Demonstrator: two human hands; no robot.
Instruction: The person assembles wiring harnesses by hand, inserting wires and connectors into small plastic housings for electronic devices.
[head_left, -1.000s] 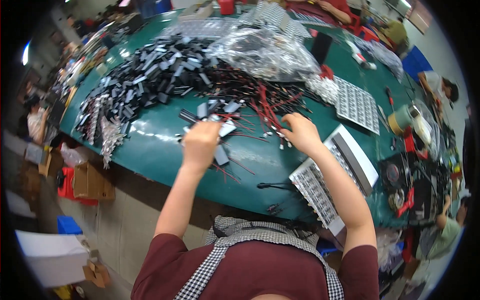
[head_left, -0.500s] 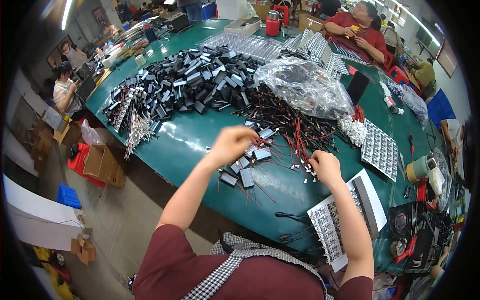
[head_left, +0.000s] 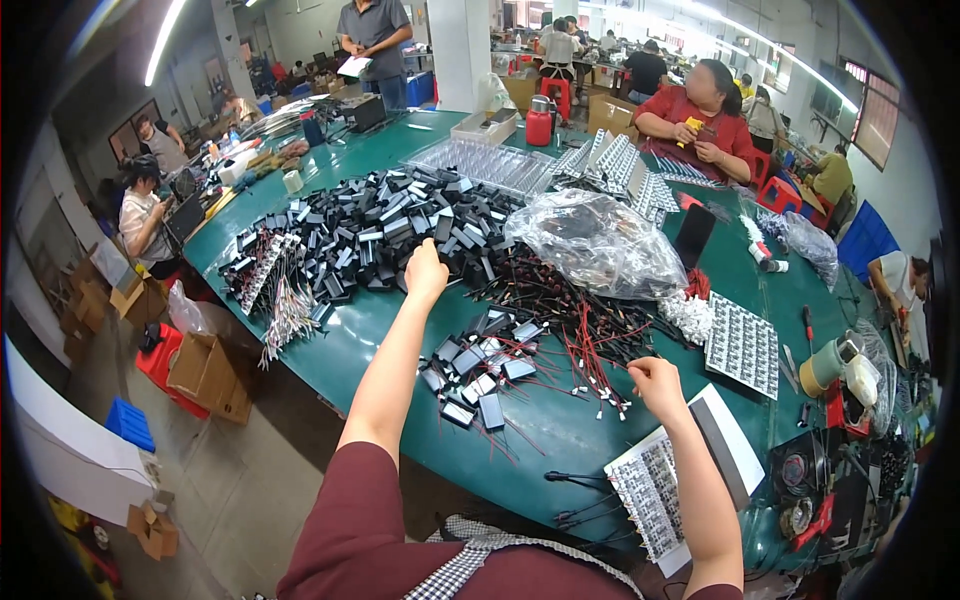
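Observation:
My left hand (head_left: 427, 272) reaches to the near edge of a large heap of small black rectangular cases (head_left: 370, 225). Its fingers are drawn together against the heap, and what they hold, if anything, is hidden. My right hand (head_left: 657, 385) is pinched closed just above the table, close to the red wires with white plugs (head_left: 595, 375); I cannot make out anything in its fingertips. Between my hands lies a smaller group of cases (head_left: 490, 410) with thin red wires among them. Behind it spreads a tangle of black cables (head_left: 545, 285).
A clear plastic bag (head_left: 600, 245) rests on the cables. White plugs (head_left: 686, 318) and a sheet of silvery parts (head_left: 742, 345) lie to the right; another sheet (head_left: 650, 490) is under my right forearm. A red flask (head_left: 539, 122) stands far back. A person in red (head_left: 715, 130) sits across the table.
My left hand has moved away from the small group of cases, up to the large heap. My right hand stays near the red wires. The view has tilted up.

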